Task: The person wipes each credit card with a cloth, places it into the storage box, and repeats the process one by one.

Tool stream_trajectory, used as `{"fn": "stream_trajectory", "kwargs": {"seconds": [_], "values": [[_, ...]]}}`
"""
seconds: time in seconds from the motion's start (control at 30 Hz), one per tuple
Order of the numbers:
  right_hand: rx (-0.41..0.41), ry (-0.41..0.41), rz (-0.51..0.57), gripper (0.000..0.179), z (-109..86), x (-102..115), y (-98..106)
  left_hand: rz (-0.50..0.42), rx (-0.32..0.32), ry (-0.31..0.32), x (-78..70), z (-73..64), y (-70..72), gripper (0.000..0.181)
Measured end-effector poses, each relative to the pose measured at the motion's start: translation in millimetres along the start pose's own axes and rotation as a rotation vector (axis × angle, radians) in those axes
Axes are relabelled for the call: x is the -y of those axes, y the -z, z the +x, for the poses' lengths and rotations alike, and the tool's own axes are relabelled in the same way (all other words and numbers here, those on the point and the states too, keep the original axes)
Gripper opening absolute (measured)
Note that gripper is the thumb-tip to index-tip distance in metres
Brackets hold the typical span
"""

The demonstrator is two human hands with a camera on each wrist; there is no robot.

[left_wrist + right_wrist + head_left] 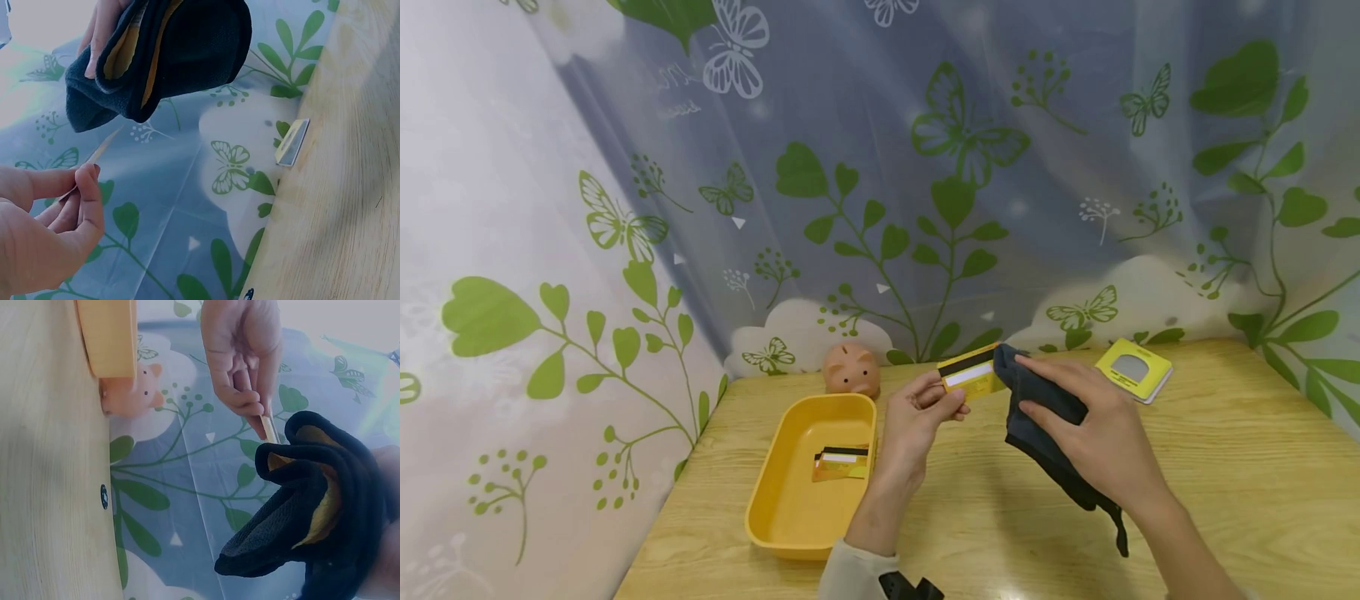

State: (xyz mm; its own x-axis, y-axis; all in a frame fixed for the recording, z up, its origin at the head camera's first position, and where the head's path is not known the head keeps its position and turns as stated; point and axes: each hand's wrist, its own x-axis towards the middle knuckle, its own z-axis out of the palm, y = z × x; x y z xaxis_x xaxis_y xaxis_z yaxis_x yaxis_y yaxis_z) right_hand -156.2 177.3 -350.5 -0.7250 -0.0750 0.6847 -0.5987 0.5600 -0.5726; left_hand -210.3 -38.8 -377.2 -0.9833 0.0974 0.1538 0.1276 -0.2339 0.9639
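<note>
My left hand [913,421] pinches a yellow bank card [967,375] with a black stripe and a white strip between thumb and fingers. The card's far end overlaps the top edge of a dark fabric pouch [1037,421] in the head view. That pouch is gripped by my right hand [1093,429] above the table, and a thin strap dangles from its lower end. Yellow lining shows in the folds of the pouch [356,506] in the right wrist view. Seen from the left wrist, the card [105,147] is nearly edge-on below the pouch.
A yellow plastic bin [805,525] stands at the left, with bank cards [842,464] lying inside. Behind it sits a pink piggy bank [852,371]. At the back right lies a yellow-and-white flat pack [1135,371]. A printed curtain [850,108] hangs behind the wooden table [1247,475].
</note>
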Motion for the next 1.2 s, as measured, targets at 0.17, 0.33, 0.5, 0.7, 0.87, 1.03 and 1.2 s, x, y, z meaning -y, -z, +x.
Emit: {"fn": "stream_trajectory", "kwargs": {"seconds": [0.17,0.33,0.5,0.7,0.87,1.03,1.2], "values": [[0.007,0.021,-0.005,0.062,-0.3,2.5,-5.8,0.034,0.043,-0.018,-1.3,0.5,0.7,0.053],[0.034,0.019,-0.032,0.063,-1.9,5.0,-11.5,0.052,0.091,-0.044,-0.4,0.5,1.1,0.052],[0.051,0.003,-0.038,0.063,-3.5,6.1,-14.1,0.139,0.152,-0.045,-0.7,-1.6,-0.7,0.056],[0.078,0.01,-0.01,0.062,-4.8,8.5,-17.2,0.195,0.195,-0.036,0.1,-3.5,-4.6,0.062],[0.132,0.022,0.005,0.064,-6.0,8.6,-21.5,0.194,0.201,-0.053,1.8,-4.1,-6.2,0.062],[0.156,0.019,0.0,0.064,-6.7,7.8,-23.2,0.199,0.201,-0.052,2.8,-4.6,-6.0,0.061],[0.139,-0.001,-0.002,0.062,-6.2,5.5,-22.8,0.196,0.183,-0.053,3.9,-4.1,-4.8,0.059]]}}
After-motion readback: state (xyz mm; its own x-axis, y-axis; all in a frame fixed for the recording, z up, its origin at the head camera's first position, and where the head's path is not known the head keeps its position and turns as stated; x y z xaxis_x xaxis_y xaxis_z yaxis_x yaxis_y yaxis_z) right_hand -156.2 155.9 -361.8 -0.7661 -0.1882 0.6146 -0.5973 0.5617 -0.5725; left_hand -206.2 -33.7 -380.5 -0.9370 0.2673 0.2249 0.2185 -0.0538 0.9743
